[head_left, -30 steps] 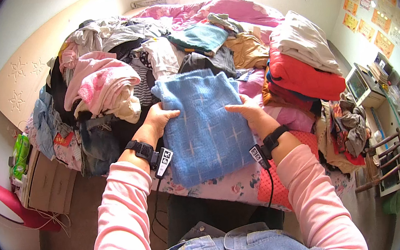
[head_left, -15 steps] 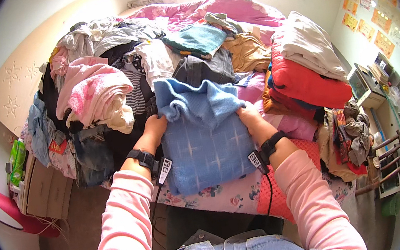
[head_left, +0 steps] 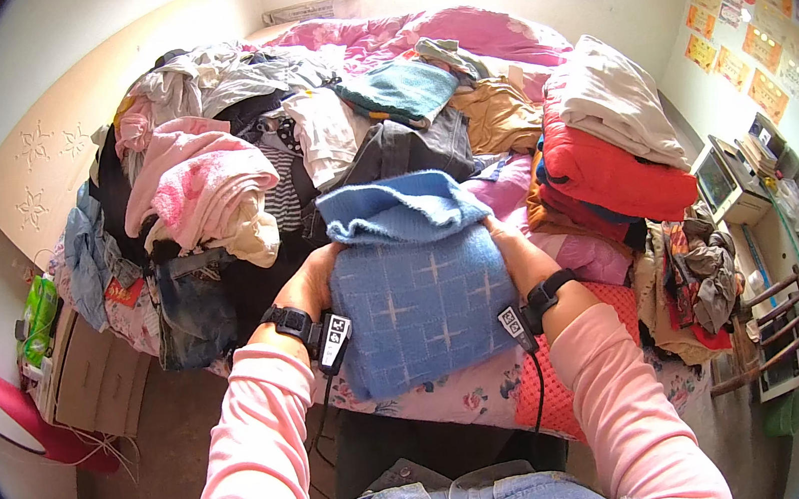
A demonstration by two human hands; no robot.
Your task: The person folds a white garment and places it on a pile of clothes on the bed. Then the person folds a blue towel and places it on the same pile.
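Observation:
A folded light-blue knitted sweater [head_left: 428, 311] with pale star-like crosses is in front of me, its wide ribbed collar [head_left: 405, 210] bunched along the top. My left hand [head_left: 319, 278] grips its left side near the collar. On the opposite side my right hand [head_left: 519, 252] grips it at about the same height. The fingers of both hands go behind the fabric and are hidden. Just beyond the collar lie dark grey trousers [head_left: 417, 149].
Heaped clothes cover the bed, with a pink fleece garment [head_left: 199, 180] at left. A stack with a red garment [head_left: 611, 171] and a cream one [head_left: 612, 100] rises at right. A bedside cabinet [head_left: 98, 375] stands left, a wooden chair [head_left: 769, 332] right.
The sweater's upper part has folded down, so its collar sits lower and flatter. Both hands have moved slightly down, their fingers now further behind the fabric.

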